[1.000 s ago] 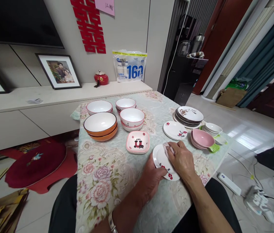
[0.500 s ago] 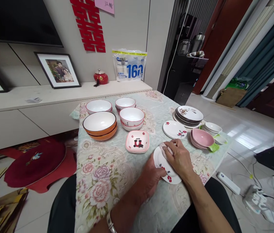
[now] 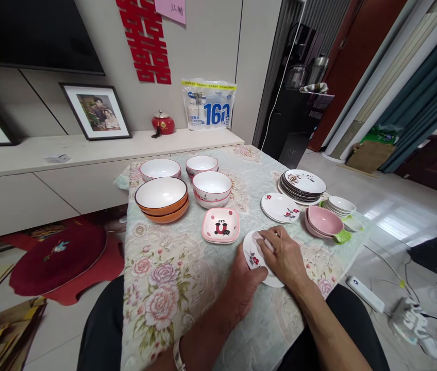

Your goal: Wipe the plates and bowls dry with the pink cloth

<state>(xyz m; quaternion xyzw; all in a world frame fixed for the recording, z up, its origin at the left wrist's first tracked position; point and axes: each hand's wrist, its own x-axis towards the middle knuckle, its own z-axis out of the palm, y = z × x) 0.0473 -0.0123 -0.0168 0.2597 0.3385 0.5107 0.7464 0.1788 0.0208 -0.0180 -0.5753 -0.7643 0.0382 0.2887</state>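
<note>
A small white plate (image 3: 274,279) with red flowers is tilted above the table's near side. My left hand (image 3: 244,282) is closed on its left edge, thumb over the face. On the plate's face, my right hand (image 3: 286,255) presses a pale, thin cloth (image 3: 268,244), mostly hidden under its bent fingers. Just beyond lie matching flowered plates (image 3: 276,206), stacked flat. Left of the hands sits a pink-rimmed square cat dish (image 3: 220,225), stacked on another. To the right are pink leaf-handled bowls (image 3: 324,220).
Orange bowls (image 3: 162,196) and white bowls (image 3: 213,185) stand stacked at the table's back left. Larger dark-edged plates (image 3: 304,181) are piled at the back right, near small white bowls (image 3: 341,204). A red stool (image 3: 62,257) is left of the table (image 3: 187,319).
The flowered plate has turned clockwise in my left hand, its red flowers moving from the near edge to the left. My right hand has shifted slightly over its face with the cloth.
</note>
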